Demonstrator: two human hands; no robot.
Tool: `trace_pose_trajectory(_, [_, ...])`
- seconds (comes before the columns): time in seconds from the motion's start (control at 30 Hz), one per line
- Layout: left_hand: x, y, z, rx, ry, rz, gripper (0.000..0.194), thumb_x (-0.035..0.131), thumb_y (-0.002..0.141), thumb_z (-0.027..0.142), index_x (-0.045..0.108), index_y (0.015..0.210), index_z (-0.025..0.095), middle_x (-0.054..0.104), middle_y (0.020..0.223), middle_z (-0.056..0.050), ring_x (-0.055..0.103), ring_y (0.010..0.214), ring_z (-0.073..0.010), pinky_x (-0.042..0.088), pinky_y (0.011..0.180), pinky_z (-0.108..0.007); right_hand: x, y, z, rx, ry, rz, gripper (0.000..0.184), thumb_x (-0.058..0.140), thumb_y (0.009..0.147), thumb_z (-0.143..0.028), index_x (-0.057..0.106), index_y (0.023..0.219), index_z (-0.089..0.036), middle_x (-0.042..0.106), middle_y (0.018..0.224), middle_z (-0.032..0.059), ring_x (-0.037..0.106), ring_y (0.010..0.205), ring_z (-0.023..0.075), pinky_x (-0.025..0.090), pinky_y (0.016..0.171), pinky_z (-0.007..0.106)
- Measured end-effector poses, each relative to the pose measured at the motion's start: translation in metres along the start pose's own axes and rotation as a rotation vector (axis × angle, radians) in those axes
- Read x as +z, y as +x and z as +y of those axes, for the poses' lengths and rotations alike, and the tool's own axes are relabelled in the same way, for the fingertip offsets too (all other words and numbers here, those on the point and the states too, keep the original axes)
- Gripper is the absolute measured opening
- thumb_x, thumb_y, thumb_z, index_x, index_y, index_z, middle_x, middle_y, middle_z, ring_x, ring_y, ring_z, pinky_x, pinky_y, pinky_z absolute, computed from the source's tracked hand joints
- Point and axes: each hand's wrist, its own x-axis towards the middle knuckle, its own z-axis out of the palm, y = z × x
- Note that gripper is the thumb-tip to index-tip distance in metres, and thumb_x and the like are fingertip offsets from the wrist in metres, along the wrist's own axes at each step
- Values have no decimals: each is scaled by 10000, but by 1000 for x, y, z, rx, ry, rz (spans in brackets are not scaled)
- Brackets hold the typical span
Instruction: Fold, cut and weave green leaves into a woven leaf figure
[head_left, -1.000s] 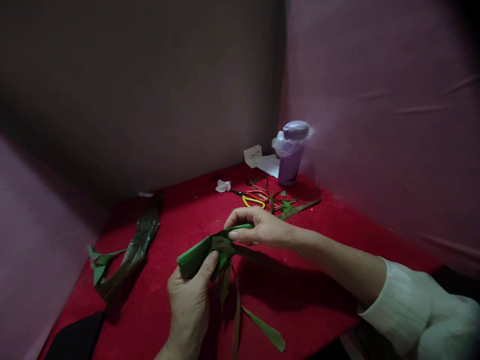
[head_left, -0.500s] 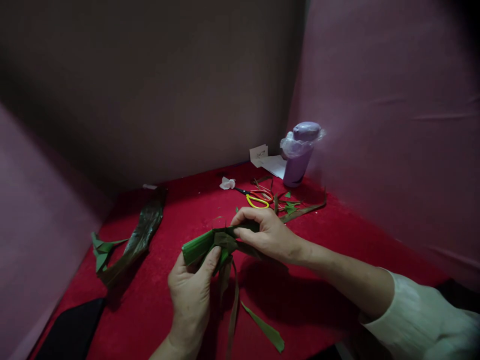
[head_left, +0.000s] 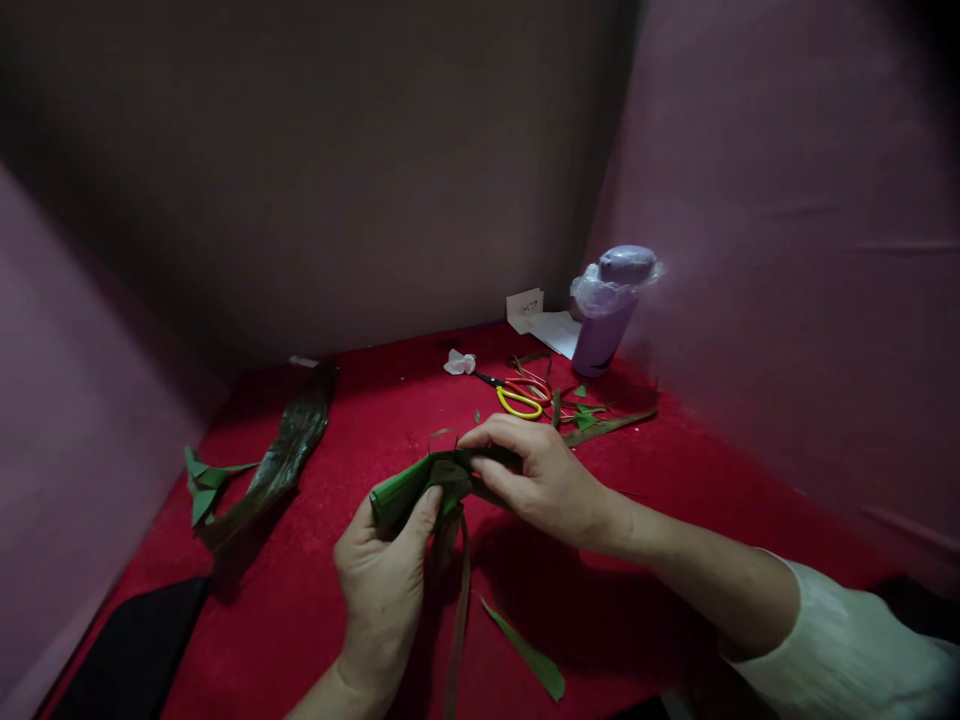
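Note:
A bundle of folded green leaf [head_left: 405, 490] is held up between my two hands above the red cloth. My left hand [head_left: 386, 580] grips its left part, the thumb pressed on the front near the fold. My right hand [head_left: 536, 480] pinches the bundle's right end between thumb and fingers. A thin strip arches in a small loop over the top, close to the right fingertips. From the underside a long brownish leaf strip [head_left: 460, 620] dangles. Fingers behind the bundle are hidden.
Scissors [head_left: 517, 398] with red and yellow handles lie beyond my right hand, near leaf scraps [head_left: 589, 417]. A purple tumbler [head_left: 604, 335] stands at the back right. Long dark leaf [head_left: 292, 450] and a black flat object [head_left: 131, 650] lie left; a cut leaf piece [head_left: 529, 655] lies in front.
A thin strip now loops up over the bundle's top edge. The bundle has tilted slightly, and both hands keep their hold. The view has shifted a little.

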Motion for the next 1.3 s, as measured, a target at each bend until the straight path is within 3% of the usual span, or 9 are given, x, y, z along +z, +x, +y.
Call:
trace_pose_trajectory(0.07, [0,0,0,9,18,-4,216,792,586,231,714,781,179,728,707,26,641,588,-93,545,590,-159,4,-3,1,-77,-96,14,198,504,835,-106,633,975,-164,606,902,47,557,795,133,442,717,258])
trace_pose_trajectory(0.2, [0,-1,-2,15,51,-38,231,777,611,242,715,827,191,716,700,30,630,584,-91,530,565,-152,11,-10,3,-136,-219,-2,235,451,888,-148,612,1058,-166,607,938,68,572,784,143,456,697,266])
trace_pose_trajectory(0.4, [-1,-4,-2,144,100,-95,191,748,652,227,719,839,204,711,735,30,632,637,-94,524,613,-149,14,-11,3,-164,-194,9,218,447,883,-129,606,1031,-147,598,918,72,568,785,144,464,706,269])
trace_pose_trajectory(0.53, [-2,-4,1,145,72,-72,177,744,660,217,714,835,214,715,742,36,639,638,-91,525,616,-144,11,-7,-1,-67,-65,63,192,554,814,-116,592,999,-150,601,890,49,560,798,138,457,724,259])
trace_pose_trajectory(0.7, [-3,-2,3,141,92,-57,165,744,658,224,707,818,201,708,722,28,638,630,-106,529,603,-166,10,-6,-6,125,-56,113,43,544,813,-137,573,815,-170,575,704,-2,514,636,114,413,595,236])
trace_pose_trajectory(1.0, [-5,-5,0,212,151,-23,181,723,690,234,696,868,213,703,755,35,628,654,-94,513,634,-156,20,-18,-10,-80,-94,168,45,523,814,-141,540,847,-165,571,737,18,516,635,117,398,593,236])
trace_pose_trajectory(1.3, [-5,-8,-5,232,165,-34,293,710,703,243,687,995,226,717,962,-13,667,834,-175,532,794,-274,20,-22,-12,-113,-136,205,51,503,805,-141,529,832,-175,542,684,4,490,576,112,384,554,235])
